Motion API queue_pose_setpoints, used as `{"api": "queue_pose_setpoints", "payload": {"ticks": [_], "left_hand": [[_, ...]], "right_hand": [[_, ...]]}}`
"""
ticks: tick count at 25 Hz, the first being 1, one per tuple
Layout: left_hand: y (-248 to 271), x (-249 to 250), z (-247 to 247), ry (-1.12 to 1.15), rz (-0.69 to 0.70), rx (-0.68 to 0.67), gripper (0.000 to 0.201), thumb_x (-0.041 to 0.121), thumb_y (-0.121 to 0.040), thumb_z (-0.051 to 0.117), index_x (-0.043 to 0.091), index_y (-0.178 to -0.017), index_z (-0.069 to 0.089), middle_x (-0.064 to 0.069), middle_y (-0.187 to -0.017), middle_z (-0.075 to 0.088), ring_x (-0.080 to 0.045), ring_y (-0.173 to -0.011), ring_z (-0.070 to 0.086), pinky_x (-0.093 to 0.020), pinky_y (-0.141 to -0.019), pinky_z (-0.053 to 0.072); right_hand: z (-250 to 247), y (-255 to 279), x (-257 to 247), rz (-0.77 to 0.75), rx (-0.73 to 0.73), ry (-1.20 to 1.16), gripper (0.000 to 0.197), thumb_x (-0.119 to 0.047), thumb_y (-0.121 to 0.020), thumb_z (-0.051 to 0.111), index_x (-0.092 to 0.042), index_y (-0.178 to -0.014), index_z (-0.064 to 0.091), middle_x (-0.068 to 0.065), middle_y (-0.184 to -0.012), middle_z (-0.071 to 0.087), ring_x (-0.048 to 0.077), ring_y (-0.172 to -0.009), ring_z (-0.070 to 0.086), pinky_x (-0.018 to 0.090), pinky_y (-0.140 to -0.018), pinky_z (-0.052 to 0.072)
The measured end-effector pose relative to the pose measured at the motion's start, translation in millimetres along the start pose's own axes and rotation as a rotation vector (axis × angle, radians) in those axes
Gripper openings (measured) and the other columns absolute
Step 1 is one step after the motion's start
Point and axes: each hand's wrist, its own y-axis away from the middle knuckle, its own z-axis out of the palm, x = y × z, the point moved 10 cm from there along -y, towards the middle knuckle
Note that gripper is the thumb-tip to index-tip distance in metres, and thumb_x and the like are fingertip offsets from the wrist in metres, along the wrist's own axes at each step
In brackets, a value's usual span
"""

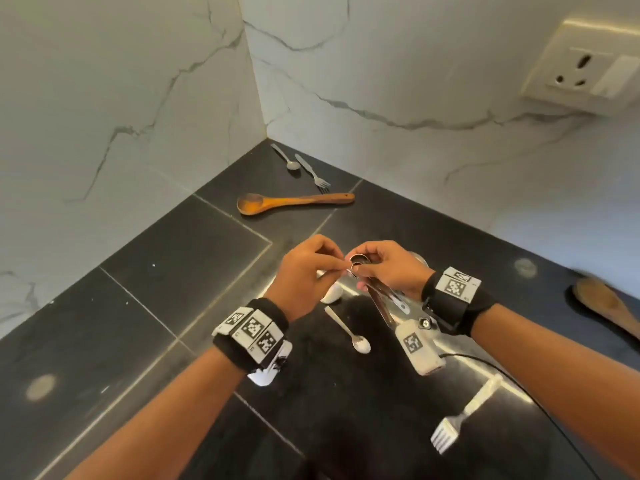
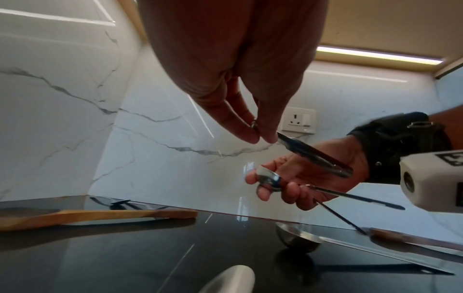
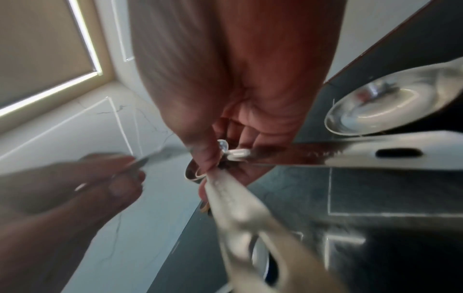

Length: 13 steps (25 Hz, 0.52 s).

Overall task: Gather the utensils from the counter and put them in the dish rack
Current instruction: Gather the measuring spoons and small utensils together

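Counter (image 1: 145, 292): black tiled stone set into a corner of marble wall, with most of the utensils lying on it; no dish rack shows in any view.
Step in hand: gathering, and by my judgement not far along, since the person is bundling metal pieces in the hands while many more lie loose.
Wooden spoon (image 1: 294, 201): amber, lies flat near the corner with its bowl to the left; a second wooden piece (image 1: 602, 306) lies at the right edge, blurred.
Right hand (image 1: 388, 268): fingers curled round a bunch of steel spoons (image 1: 377, 292), bowls up at the fingertips, handles fanning down toward the wrist.
Left hand (image 1: 304, 271): thumb and fingertips pinched on the tip of a slim steel piece (image 2: 313, 154) that reaches into the right hand's bunch; what kind of utensil it is I cannot tell.
White fork (image 1: 460, 420): lies near the front right, tines toward the camera.
Small spoon and fork (image 1: 304, 168): steel, side by side deep in the corner.
Teaspoon (image 1: 349, 330): steel, on the counter just below the hands.
Next move: probably seat the pinched piece in the bunch, then free the left hand for the teaspoon; the smooth handles could slip if the grip loosens.
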Motion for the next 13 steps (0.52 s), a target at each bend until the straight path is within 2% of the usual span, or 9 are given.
{"api": "queue_pose_setpoints", "payload": {"ticks": [3, 5, 7, 9, 11, 13], "left_hand": [[21, 33, 35, -0.011, 0.027, -0.052, 0.009, 0.013, -0.082, 0.076, 0.013, -0.090, 0.081, -0.003, -0.094, 0.064, -0.013, -0.085, 0.059, -0.020, -0.076, 0.049], [33, 46, 49, -0.048, 0.044, -0.077, 0.010, 0.015, -0.082, 0.075, 0.013, -0.090, 0.081, -0.004, -0.097, 0.063, -0.017, -0.086, 0.059, -0.026, -0.076, 0.051], [46, 60, 64, -0.095, 0.084, -0.098, 0.012, 0.016, -0.082, 0.076, 0.014, -0.092, 0.081, -0.005, -0.101, 0.062, -0.018, -0.088, 0.058, -0.029, -0.077, 0.051], [58, 70, 77, -0.109, 0.098, -0.112, 0.014, 0.016, -0.082, 0.076, 0.016, -0.096, 0.080, -0.005, -0.105, 0.061, -0.018, -0.092, 0.056, -0.030, -0.080, 0.050], [69, 80, 87, -0.114, 0.095, -0.118, 0.017, 0.013, -0.083, 0.075, 0.016, -0.099, 0.080, -0.005, -0.106, 0.062, -0.020, -0.094, 0.057, -0.031, -0.081, 0.052], [78, 88, 95, -0.122, 0.096, -0.133, 0.018, 0.012, -0.083, 0.075, 0.015, -0.100, 0.079, -0.005, -0.105, 0.064, -0.019, -0.094, 0.059, -0.033, -0.081, 0.053]], "right_hand": [[13, 40, 9, -0.027, -0.046, -0.180, 0.018, 0.001, -0.090, 0.065, -0.006, -0.106, 0.071, 0.009, -0.086, 0.074, 0.017, -0.069, 0.072, 0.024, -0.064, 0.058], [19, 59, 23, 0.001, -0.083, -0.317, 0.017, 0.001, -0.092, 0.062, -0.006, -0.103, 0.072, 0.013, -0.088, 0.072, 0.022, -0.075, 0.069, 0.030, -0.071, 0.060], [22, 78, 43, 0.046, -0.112, -0.430, 0.019, 0.000, -0.093, 0.060, -0.002, -0.108, 0.072, 0.019, -0.097, 0.070, 0.026, -0.080, 0.067, 0.034, -0.078, 0.058], [22, 94, 63, 0.093, -0.124, -0.492, 0.024, -0.001, -0.094, 0.058, -0.002, -0.115, 0.071, 0.018, -0.097, 0.070, 0.021, -0.076, 0.068, 0.029, -0.073, 0.059], [19, 111, 78, 0.148, -0.133, -0.490, 0.027, -0.004, -0.096, 0.055, -0.007, -0.118, 0.070, 0.013, -0.090, 0.069, 0.017, -0.069, 0.066, 0.026, -0.064, 0.057], [18, 126, 85, 0.188, -0.175, -0.485, 0.032, -0.006, -0.098, 0.048, -0.008, -0.122, 0.068, 0.013, -0.088, 0.067, 0.017, -0.067, 0.063, 0.025, -0.062, 0.055]]}}
